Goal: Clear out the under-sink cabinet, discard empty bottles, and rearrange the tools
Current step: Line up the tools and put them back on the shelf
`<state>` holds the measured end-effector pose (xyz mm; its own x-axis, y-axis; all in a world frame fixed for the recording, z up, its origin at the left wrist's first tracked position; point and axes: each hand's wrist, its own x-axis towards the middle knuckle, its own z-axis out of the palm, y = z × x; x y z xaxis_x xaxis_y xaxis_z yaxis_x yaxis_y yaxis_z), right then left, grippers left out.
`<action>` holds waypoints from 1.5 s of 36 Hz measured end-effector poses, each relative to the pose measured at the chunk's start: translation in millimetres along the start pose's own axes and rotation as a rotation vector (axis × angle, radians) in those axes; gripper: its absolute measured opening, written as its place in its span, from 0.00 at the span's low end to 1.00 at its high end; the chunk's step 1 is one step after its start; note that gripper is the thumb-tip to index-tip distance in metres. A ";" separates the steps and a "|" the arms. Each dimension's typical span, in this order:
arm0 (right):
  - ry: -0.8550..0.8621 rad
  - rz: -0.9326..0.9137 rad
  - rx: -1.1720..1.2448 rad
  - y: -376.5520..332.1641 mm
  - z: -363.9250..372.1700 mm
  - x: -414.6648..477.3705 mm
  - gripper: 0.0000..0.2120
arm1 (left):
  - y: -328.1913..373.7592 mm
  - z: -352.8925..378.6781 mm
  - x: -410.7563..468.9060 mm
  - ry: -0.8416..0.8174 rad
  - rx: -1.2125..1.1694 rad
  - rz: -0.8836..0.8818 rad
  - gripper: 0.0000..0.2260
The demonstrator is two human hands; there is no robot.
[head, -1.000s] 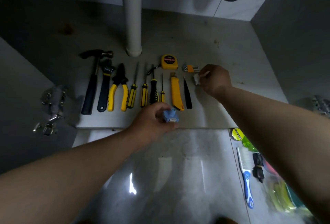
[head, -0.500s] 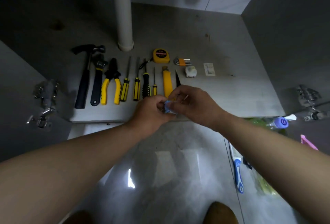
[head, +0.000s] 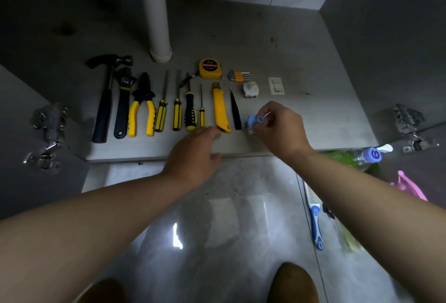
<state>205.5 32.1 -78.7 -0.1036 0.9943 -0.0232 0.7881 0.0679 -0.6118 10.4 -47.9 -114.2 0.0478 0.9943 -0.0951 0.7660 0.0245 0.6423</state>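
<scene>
a: what does the head view show?

b: an open under-sink cabinet, seen from above. on the cabinet floor (head: 313, 114) the tools lie in a neat row, handles toward the person: hammer (head: 103, 100), wrench (head: 123, 102), pliers (head: 142, 107), screwdrivers (head: 177, 112), yellow utility knife (head: 220, 109), black pointed tool (head: 235, 112). a tape measure (head: 209, 68) and hex keys (head: 239, 76) sit just behind the row.

a: why that layout?

b: it looks sorted large to small, left to right, so i judge the next small piece belongs at the right end.

a: and the hands?

b: the right hand (head: 280, 129) is just right of the black pointed tool, fingers curled, pinching a small blue part (head: 256, 120) low over the floor. i cannot tell whether the part touches down. the left hand (head: 195, 150) lies palm down at the cabinet's front edge, fingers fairly straight, holding nothing, its tips near the knife's butt. it is probably bracing.

a: any discards?

b: a bottle with a blue cap (head: 369, 155) lies outside the cabinet, to the right.
</scene>
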 end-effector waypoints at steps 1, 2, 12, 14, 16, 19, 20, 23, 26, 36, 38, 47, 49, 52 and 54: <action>0.006 0.018 -0.015 2.4 -0.5 3.9 0.02 | 0.0 -0.1 -1.3 -0.008 0.051 0.019 0.21; 0.005 0.036 -0.028 4.3 -0.4 7.7 0.01 | 0.5 0.0 -2.4 -0.013 0.089 0.033 0.19; 0.001 0.072 -0.049 10.6 14.5 29.4 0.03 | 6.9 5.1 -6.2 -0.017 0.232 0.081 0.15; -0.002 0.057 -0.037 14.5 11.4 27.4 0.05 | 6.4 6.0 -6.9 -0.021 0.245 0.083 0.14; -0.020 0.028 -0.021 23.5 0.7 19.9 0.05 | 7.2 8.6 -8.6 -0.019 0.250 0.094 0.13; -0.015 -0.003 -0.027 48.1 -21.3 -3.2 0.05 | 11.1 14.0 -14.5 -0.003 0.251 0.128 0.12; -0.012 0.000 -0.060 60.1 -26.9 -13.5 0.08 | 12.7 16.0 -16.7 0.004 0.264 0.152 0.12; -0.105 0.077 -0.239 103.5 -34.0 -50.8 0.14 | 19.0 23.7 -23.7 -0.021 0.243 0.256 0.11; -0.305 0.272 -0.443 146.0 -29.2 -92.6 0.11 | 26.3 33.6 -28.0 -0.110 0.138 0.316 0.10; -0.362 0.699 -0.547 188.1 1.8 -133.2 0.21 | 37.7 73.6 -35.4 -0.482 -0.070 0.151 0.07; -0.390 0.723 -0.544 193.4 0.6 -133.0 0.21 | 38.3 78.4 -36.3 -0.529 -0.105 0.097 0.07; -0.368 0.553 -0.389 190.7 0.3 -151.1 0.14 | 42.0 90.8 -28.3 -0.629 -0.181 -0.007 0.07; -0.368 0.459 -0.244 181.9 -1.1 -157.3 0.15 | 44.2 91.8 -23.5 -0.615 -0.187 -0.008 0.07; -0.362 0.309 -0.046 159.4 -5.6 -158.2 0.13 | 49.0 91.3 -16.1 -0.566 -0.178 -0.002 0.07; -0.321 0.275 0.038 141.0 -9.0 -147.8 0.11 | 53.0 88.7 -11.2 -0.532 -0.178 0.010 0.07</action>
<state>337.4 -104.6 -154.5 -0.0807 0.8988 -0.4309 0.7903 -0.2057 -0.5771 107.3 -66.9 -146.6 0.4062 0.8065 -0.4295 0.6463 0.0786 0.7590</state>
